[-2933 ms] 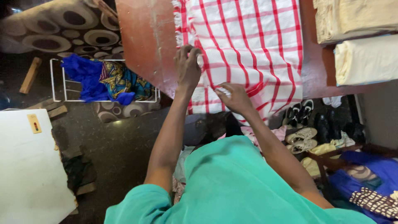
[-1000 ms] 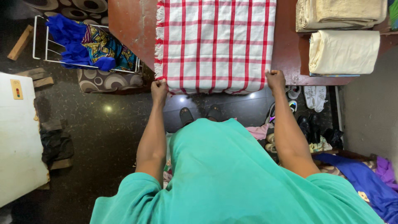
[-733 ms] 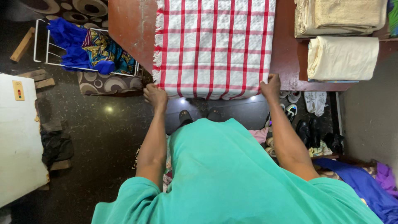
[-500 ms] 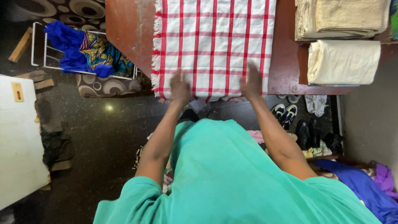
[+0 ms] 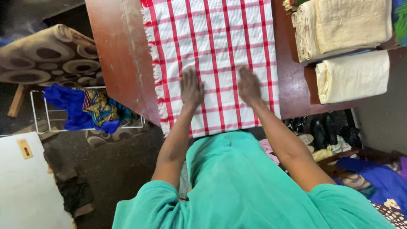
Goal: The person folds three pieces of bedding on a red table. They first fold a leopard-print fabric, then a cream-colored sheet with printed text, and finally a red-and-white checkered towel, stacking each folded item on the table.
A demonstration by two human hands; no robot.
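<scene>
Where the red-and-white checked cloth [image 5: 212, 55] lies spread on the reddish-brown wooden table [image 5: 114, 63], both hands are pressed flat on it, palms down. Left hand [image 5: 191, 88] is laid w/ fingers open and stretched, near the cloth's middle strip; right hand [image 5: 249, 86] is set beside it, fingers likewise open and flat, nothing gripped by either. A gap of cloth is left between the two hands. The cloth's near edge is draped over the table edge toward the person; its white fringe [image 5: 157, 85] is seen along the left side, resting on bare wood.

To the right on the table, a folded cream towel stack [image 5: 343, 25] is placed, and just below it a second folded pale-yellow cloth [image 5: 354, 76]; both are kept apart from the checked cloth by a strip of bare wood. The lower part of the view is filled by a teal garment [image 5: 241, 186] worn by the person, so the table's front and the floor beneath are partly hidden.

On the floor at left, a white wire rack [image 5: 38, 111] is seen w/ blue and patterned fabrics [image 5: 80, 106] piled in it. Behind it a brown patterned cushion [image 5: 46, 55] is seen. A white board [image 5: 25, 186] is seen at bottom left. At right under the table, dark shoes [image 5: 328, 127] are lined up, w/ blue fabric [image 5: 373, 178] nearby.
</scene>
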